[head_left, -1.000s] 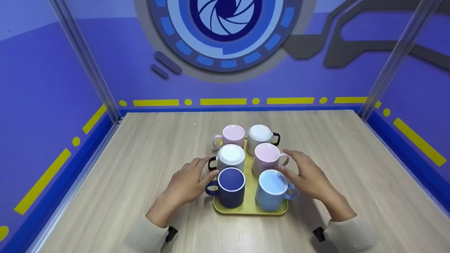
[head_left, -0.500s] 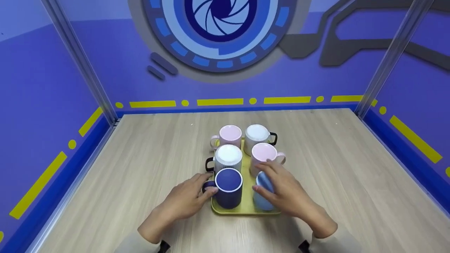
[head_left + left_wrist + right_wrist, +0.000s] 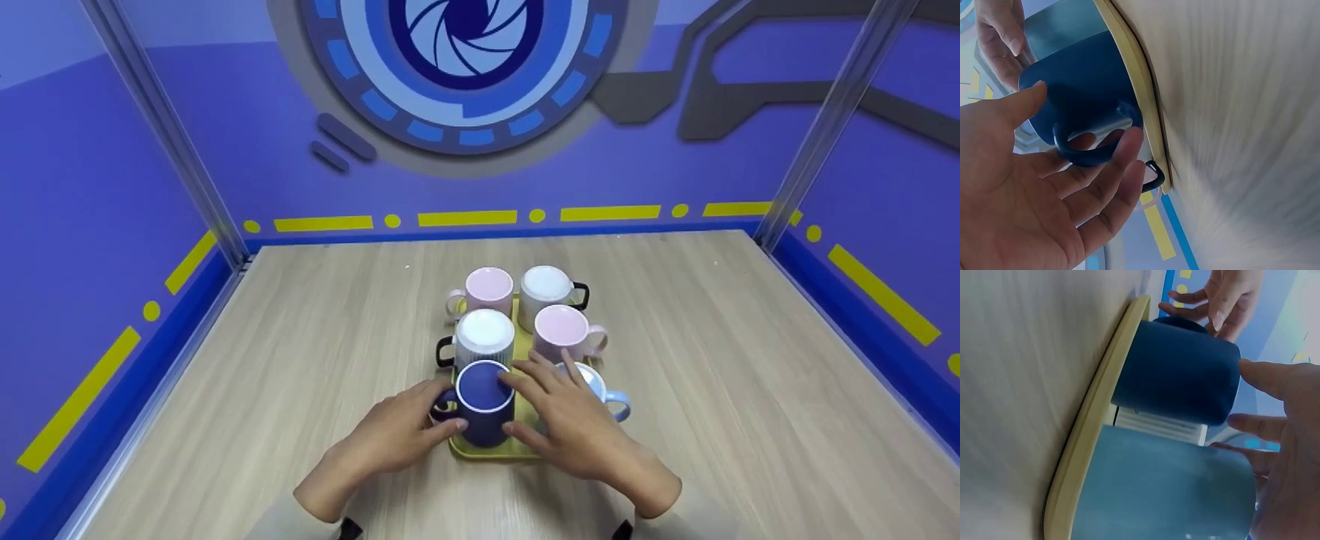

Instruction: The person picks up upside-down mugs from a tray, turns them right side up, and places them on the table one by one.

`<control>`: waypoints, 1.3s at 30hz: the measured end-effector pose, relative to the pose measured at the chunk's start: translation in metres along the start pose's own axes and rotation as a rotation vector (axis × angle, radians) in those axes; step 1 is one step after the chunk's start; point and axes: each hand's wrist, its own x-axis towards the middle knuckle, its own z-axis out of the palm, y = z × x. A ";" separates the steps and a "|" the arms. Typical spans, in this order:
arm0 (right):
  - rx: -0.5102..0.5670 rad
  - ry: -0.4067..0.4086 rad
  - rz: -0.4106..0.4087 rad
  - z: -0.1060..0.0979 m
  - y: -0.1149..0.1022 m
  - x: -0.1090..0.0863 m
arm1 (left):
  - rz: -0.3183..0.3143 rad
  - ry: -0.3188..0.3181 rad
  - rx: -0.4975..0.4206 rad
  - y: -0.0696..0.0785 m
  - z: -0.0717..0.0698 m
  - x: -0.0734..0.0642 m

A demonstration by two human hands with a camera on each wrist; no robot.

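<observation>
A navy mug (image 3: 484, 427) with a white rim stands at the near left of a yellow tray (image 3: 469, 451). My left hand (image 3: 394, 431) is at its handle side. In the left wrist view, its loosely bent fingers (image 3: 1100, 197) lie beyond the handle (image 3: 1086, 154), and the thumb tip is at the mug's wall. Over the near right of the tray, my right hand (image 3: 574, 427) reaches to the navy mug's rim with fingers spread, as the right wrist view shows. It partly covers the light blue mug (image 3: 617, 403), whose wall (image 3: 1162, 489) fills the lower right wrist view.
Behind stand a ribbed white mug (image 3: 486, 334) with a black handle, a pink mug (image 3: 562, 328), another pink mug (image 3: 489, 285) and another black-handled white mug (image 3: 546, 285). The wooden table (image 3: 315, 330) extends around the tray. Blue walls (image 3: 337, 187) enclose the back and sides.
My right hand has moved left from beside the pink mug's handle, across the light blue mug, to the navy mug. The left hand has lowered slightly towards me. The mugs keep their arrangement.
</observation>
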 end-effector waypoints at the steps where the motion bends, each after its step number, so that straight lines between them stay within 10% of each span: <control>1: 0.004 -0.021 -0.003 0.001 -0.001 0.000 | 0.001 -0.002 -0.010 0.000 0.000 0.000; 8: -0.030 -0.088 0.013 0.004 -0.008 0.006 | -0.003 -0.020 -0.074 -0.001 0.005 0.003; 15: -0.159 0.032 -0.027 0.011 -0.012 0.012 | -0.016 0.000 -0.045 0.001 0.010 0.007; 39: -0.048 0.113 -0.036 0.011 -0.011 0.011 | 0.011 0.208 0.161 0.008 0.019 0.011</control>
